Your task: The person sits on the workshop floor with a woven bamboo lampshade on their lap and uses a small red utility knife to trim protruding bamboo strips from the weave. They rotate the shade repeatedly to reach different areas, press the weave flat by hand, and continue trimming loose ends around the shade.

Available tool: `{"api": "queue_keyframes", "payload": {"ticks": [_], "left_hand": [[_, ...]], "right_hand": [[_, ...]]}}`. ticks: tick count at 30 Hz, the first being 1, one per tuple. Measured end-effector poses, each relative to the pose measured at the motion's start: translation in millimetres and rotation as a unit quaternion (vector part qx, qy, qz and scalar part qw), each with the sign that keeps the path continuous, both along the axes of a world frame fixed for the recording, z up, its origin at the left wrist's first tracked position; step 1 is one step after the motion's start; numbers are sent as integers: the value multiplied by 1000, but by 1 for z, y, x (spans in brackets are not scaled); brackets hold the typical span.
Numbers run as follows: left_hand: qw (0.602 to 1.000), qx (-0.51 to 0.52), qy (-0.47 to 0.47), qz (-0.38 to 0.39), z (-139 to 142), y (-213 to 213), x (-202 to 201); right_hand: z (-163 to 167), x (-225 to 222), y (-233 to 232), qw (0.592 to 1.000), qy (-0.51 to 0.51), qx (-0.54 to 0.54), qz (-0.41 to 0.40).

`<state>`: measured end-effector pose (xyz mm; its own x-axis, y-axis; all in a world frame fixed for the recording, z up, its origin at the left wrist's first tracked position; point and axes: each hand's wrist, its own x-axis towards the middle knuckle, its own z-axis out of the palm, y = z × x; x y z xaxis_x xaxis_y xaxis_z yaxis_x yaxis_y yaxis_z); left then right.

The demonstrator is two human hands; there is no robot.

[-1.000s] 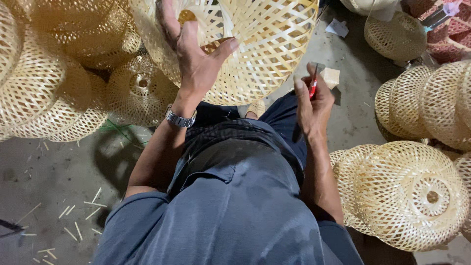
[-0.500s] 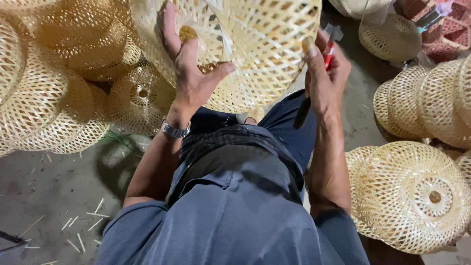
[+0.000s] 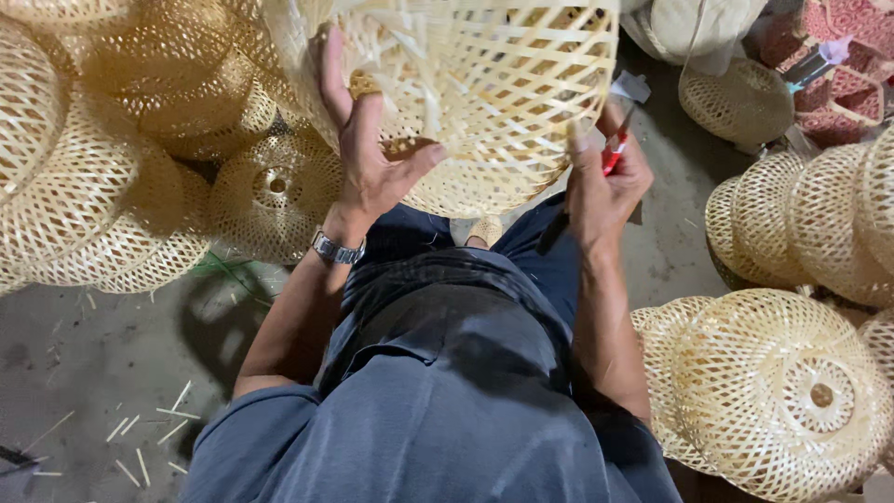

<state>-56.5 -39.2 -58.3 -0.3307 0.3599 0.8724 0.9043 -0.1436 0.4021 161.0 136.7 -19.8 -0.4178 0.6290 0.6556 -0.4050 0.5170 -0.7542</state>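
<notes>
Left hand (image 3: 368,154) spread flat against woven bamboo basket (image 3: 484,93), held up over lap. Right hand (image 3: 605,182) at basket's right edge, gripping red-handled tool (image 3: 612,154). Finished baskets (image 3: 782,391) piled left and right.

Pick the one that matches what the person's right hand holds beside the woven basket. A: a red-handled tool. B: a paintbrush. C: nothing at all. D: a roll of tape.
A: the right hand is closed around a red-handled tool at the edge of the woven bamboo basket, while the left hand is spread against the basket's other side.
</notes>
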Motion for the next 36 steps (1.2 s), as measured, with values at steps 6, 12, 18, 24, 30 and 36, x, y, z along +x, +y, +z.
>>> {"api": "queue_keyframes", "payload": {"ticks": [6,12,18,24,30,36], "left_hand": [[996,35,-74,-27,-21,4,-10],[982,39,-177,-56,-26,12,-9],[999,26,-16,35,-2,15,-2],[981,-112,69,140,22,-1,4],[957,-151,145,200,19,4,-2],[935,-203,164,241,14,13,-5]], "right_hand": [[19,8,-42,993,-63,68,-73],[22,12,-48,986,-89,105,-91],[-11,2,-5,987,-75,-140,-13],[-63,-2,11,955,-99,-266,85],[-116,0,41,919,-140,-356,98],[-138,-1,56,914,-115,-384,56]]}}
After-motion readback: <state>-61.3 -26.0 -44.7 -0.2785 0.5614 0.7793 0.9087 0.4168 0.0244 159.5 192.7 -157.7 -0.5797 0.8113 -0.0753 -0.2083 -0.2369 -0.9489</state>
